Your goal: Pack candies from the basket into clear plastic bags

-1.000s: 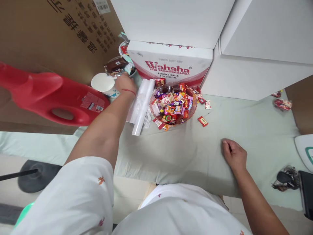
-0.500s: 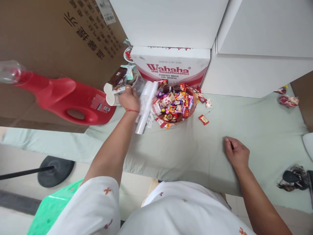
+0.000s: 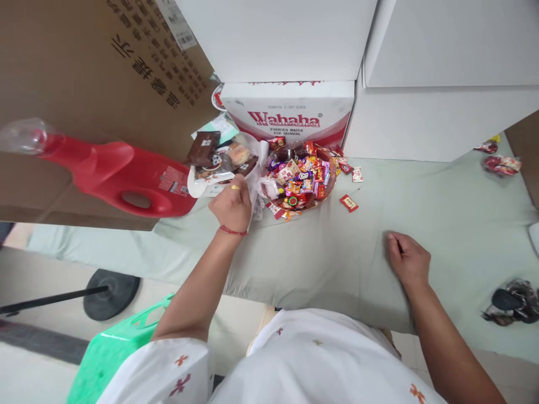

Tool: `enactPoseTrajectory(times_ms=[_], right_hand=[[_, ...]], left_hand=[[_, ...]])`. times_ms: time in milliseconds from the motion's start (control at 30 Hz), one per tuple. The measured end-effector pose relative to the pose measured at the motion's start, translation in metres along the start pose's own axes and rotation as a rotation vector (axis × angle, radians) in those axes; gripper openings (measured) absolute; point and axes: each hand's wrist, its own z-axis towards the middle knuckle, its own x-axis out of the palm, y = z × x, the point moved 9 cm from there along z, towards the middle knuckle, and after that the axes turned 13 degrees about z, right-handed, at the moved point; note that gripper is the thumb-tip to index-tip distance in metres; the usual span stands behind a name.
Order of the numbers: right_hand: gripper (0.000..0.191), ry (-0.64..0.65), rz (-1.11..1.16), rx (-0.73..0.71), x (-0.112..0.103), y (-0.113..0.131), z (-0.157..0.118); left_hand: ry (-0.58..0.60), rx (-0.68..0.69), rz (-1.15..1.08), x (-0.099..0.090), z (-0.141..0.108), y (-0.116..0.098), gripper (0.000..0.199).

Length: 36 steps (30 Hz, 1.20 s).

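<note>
My left hand [image 3: 231, 205] is closed on the near edge of a white container [image 3: 201, 188] at the back left. Wrapped snacks fill this container, among them a dark brown packet [image 3: 203, 148] and a clear packet [image 3: 214, 168]. Just right of it stands a clear reddish bowl [image 3: 332, 188] heaped with wrapped candies [image 3: 301, 174]. Whitish crumpled plastic [image 3: 257, 205] lies between the container and the bowl. My right hand [image 3: 408, 258] rests in a fist on the pale green cloth, apart from everything, with nothing seen in it.
A large red bottle [image 3: 122, 179] leans by a brown carton [image 3: 84, 67] at left. Behind the bowl is a Wahaha water box [image 3: 290, 112], with white boxes [image 3: 273, 33] above. A red candy [image 3: 348, 203] lies on the cloth [image 3: 328, 252]. A green stool [image 3: 113, 348] stands below left.
My left hand has moved slightly right and toward me, and the snack container has come along, tilting its contents into view. The white rolls are now mostly covered. My right hand stays put.
</note>
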Motion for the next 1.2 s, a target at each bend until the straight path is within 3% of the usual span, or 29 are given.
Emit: enactPoseTrajectory(times_ms=[133,333,400,467,533,667,767,867,967,1033,1200], right_hand=[[0.038,-0.005,0.006,0.011,0.000,0.000,0.001],[0.040,-0.006,-0.005,0.024,-0.001,-0.001,0.001],[0.042,0.005,-0.005,0.045,0.000,-0.002,0.001],[0.043,0.010,-0.004,0.061,0.000,-0.004,0.001],[0.043,0.007,-0.003,0.067,0.000,-0.005,0.001],[0.043,0.002,-0.007,0.072,0.000,-0.005,0.001],[0.042,0.003,0.001,0.078,0.000,-0.006,0.000],[0.043,0.008,0.004,0.085,0.000,-0.007,0.001],[0.044,0.009,-0.001,0.096,0.000,-0.008,0.001],[0.044,0.014,0.000,0.096,0.001,-0.008,0.002],[0.046,0.017,0.003,0.106,0.001,-0.007,0.002]], left_hand=[[-0.069,0.069,-0.030,-0.029,-0.013,-0.014,0.029],[-0.148,0.293,-0.196,-0.072,-0.037,-0.049,0.017],[-0.148,0.295,-0.346,-0.084,-0.043,-0.057,0.011],[-0.110,0.210,-0.561,-0.088,-0.042,-0.061,0.008],[-0.016,0.039,-0.848,-0.077,-0.036,-0.063,0.011],[0.208,-0.351,-1.400,-0.030,-0.029,-0.075,0.023],[0.379,-0.604,-1.616,0.002,-0.037,-0.083,0.023],[0.577,-0.768,-1.788,0.017,-0.051,-0.091,0.020],[0.691,-0.877,-1.938,0.019,-0.060,-0.096,0.030],[0.694,-0.911,-1.997,0.018,-0.060,-0.097,0.037],[0.616,-0.774,-1.941,0.013,-0.051,-0.095,0.047]])
